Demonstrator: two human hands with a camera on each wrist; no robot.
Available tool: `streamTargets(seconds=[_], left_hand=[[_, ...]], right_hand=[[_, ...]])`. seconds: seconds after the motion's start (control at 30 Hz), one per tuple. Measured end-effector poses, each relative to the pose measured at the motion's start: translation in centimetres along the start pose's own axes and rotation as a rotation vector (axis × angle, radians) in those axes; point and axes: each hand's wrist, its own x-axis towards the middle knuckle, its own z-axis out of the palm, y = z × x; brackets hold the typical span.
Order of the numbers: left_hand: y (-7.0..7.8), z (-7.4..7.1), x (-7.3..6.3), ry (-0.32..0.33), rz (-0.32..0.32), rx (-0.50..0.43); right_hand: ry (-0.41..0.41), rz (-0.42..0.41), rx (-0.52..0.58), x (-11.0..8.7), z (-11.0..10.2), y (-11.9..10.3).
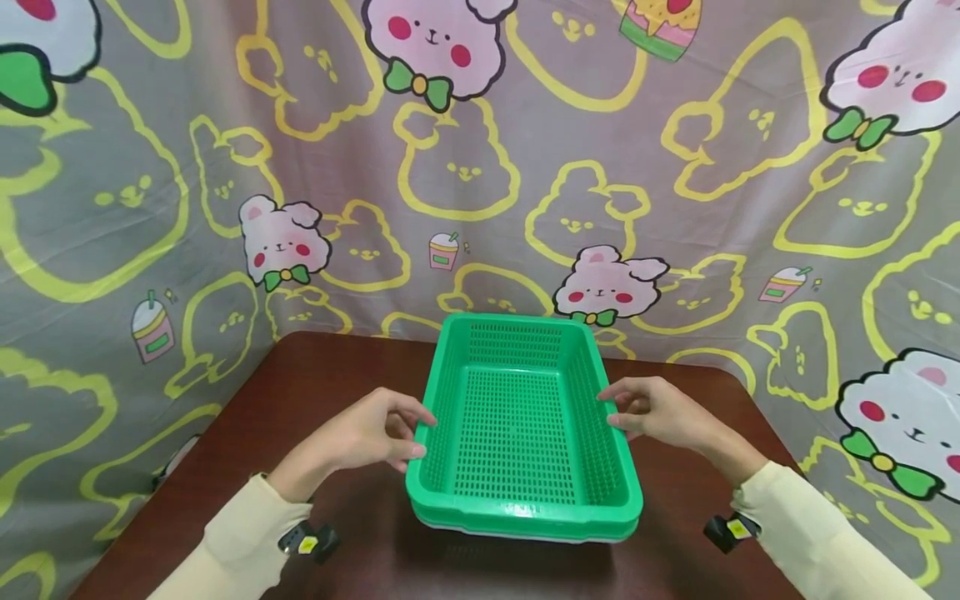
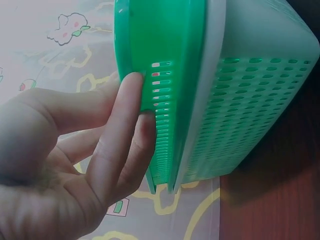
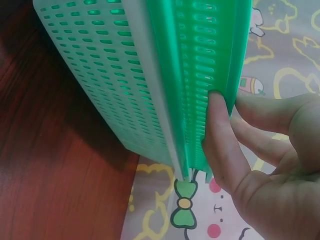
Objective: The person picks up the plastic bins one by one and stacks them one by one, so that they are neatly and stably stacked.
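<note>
A green slotted plastic basket (image 1: 517, 510) is in the middle of the head view, its inside bare. It nests above a white basket (image 2: 260, 100), whose pale slotted wall shows in both wrist views; a second green edge (image 2: 192, 70) lies between the top rim and the white rim. My left hand (image 1: 371, 433) pinches the green basket's left rim, thumb and fingers on either side. On the opposite side my right hand (image 1: 660, 412) pinches the right rim likewise. The white basket's inside is hidden.
Beneath the baskets is a dark reddish-brown table (image 1: 300, 392). A grey curtain (image 1: 465, 167) with yellow outlines and cartoon bunnies hangs behind it and along both sides.
</note>
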Motion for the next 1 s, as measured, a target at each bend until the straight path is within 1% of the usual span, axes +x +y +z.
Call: streamTargets(seconds=[0.23,0.5,0.73,1.0], left_hand=[[-0.15,0.26,0.08,-0.003,-0.026,0.005],[-0.56,0.50,0.23,-0.005,-0.024,0.009],[-0.63,0.68,0.27,-0.003,-0.044,0.017],[-0.73,0.94,0.29,-0.003,-0.062,0.012]], right_hand=[[-0.007,0.016,-0.003,0.06,0.10,0.16],[-0.011,0.021,-0.005,0.07,0.25,0.37],[-0.020,0.008,-0.013,-0.06,0.46,0.43],[-0.012,0.034,-0.017,0.01,0.64,0.88]])
